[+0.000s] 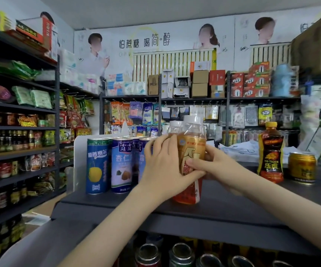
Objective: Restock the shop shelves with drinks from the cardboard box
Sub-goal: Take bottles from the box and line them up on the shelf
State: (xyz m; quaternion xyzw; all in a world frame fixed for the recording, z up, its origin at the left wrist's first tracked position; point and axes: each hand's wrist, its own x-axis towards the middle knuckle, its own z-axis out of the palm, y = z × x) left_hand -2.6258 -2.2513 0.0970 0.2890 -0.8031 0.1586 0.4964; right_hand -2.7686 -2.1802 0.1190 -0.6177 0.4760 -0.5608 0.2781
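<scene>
Left grip (161, 164) and right grip (212, 163) both wrapped round drink bottle (191, 144) at mid-label, its base at the top shelf (233, 205). Looks full, so fairly heavy. Slick film label, plastic wall gives slightly. Hold the body, not the cap. Second bottle (174, 125) just behind.

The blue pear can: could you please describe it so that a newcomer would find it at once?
Look at the dark top shelf in front of the person, where the left hand and right hand grip an orange bottle. Left of them stands a row of tall cans; the pear can is leftmost, beside a white divider. It alone shows a yellow pear.
</scene>
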